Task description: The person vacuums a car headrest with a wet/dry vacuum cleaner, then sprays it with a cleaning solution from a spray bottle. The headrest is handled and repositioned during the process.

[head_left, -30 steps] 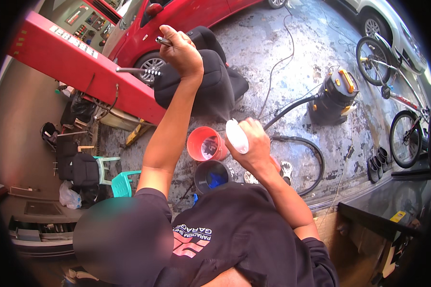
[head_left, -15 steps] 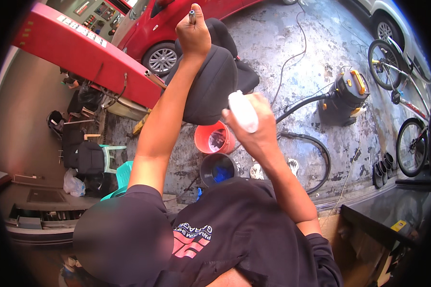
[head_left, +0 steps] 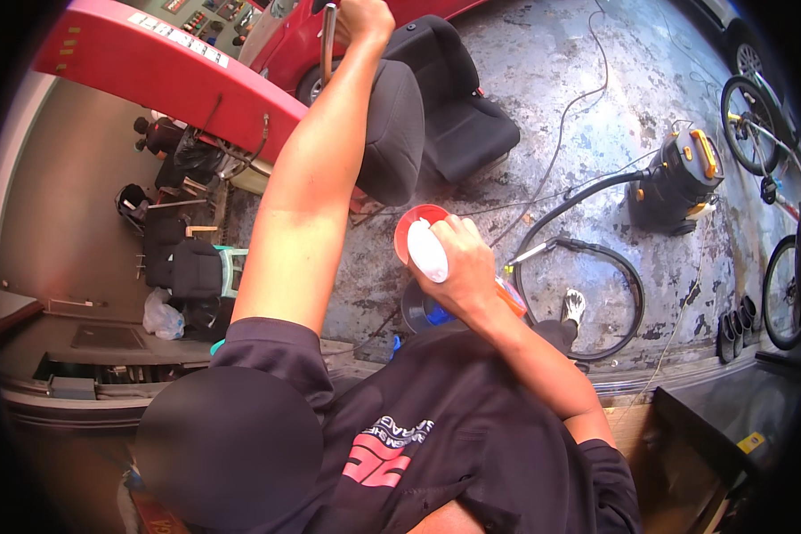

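My left hand (head_left: 365, 20) is raised at the top edge, its fingers partly cut off, closed on the headrest's post area. The dark grey fabric headrest (head_left: 393, 133) hangs below it, with one bare metal post (head_left: 328, 40) showing beside the hand. My right hand (head_left: 461, 265) is wrapped round a spray bottle, whose white spray head (head_left: 428, 252) points toward the headrest side. Part of its orange body (head_left: 511, 298) shows below my hand. Behind the spray head is a red bucket (head_left: 425, 214), and a dark bucket (head_left: 416, 307) with something blue inside is partly hidden.
A black car seat (head_left: 463, 116) lies on the worn floor beyond the headrest. To the right stand a black and yellow vacuum (head_left: 676, 182) with its hose (head_left: 632, 267) and a bicycle (head_left: 756, 142). A red lift post (head_left: 178, 62) slants across the left, near a red car (head_left: 280, 40).
My left hand has gone up with the headrest, turning it, so the seat behind shows more. The right hand has moved slightly left and down with the spray bottle. The view has shifted.
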A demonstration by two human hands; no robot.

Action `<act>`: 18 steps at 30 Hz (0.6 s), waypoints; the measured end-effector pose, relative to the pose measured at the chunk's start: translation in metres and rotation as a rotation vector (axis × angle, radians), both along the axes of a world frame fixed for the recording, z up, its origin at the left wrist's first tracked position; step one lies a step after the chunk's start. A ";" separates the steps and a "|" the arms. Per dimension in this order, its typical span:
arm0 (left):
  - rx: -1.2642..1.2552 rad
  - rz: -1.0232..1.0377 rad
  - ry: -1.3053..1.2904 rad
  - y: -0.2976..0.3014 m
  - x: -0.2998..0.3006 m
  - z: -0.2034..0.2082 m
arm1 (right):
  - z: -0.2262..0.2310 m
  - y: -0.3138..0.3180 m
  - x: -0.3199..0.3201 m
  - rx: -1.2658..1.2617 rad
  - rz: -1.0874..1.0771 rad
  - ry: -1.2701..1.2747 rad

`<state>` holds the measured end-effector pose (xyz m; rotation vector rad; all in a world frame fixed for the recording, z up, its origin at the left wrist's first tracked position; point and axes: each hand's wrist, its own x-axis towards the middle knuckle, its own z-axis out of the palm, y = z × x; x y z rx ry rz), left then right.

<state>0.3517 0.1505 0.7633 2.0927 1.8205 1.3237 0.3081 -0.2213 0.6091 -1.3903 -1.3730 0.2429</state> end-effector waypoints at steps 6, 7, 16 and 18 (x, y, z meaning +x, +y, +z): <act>0.243 0.132 -0.112 0.082 -0.052 0.003 | 0.026 0.016 -0.020 0.194 0.163 0.059; 0.016 0.078 -0.132 0.014 -0.018 0.008 | 0.005 0.016 -0.003 0.109 0.180 0.033; -0.060 -0.352 -0.032 -0.054 -0.024 -0.002 | 0.070 0.013 0.028 -0.258 0.490 0.541; -0.064 -0.452 -0.050 -0.088 -0.007 0.006 | 0.073 0.035 0.045 -0.141 0.255 0.579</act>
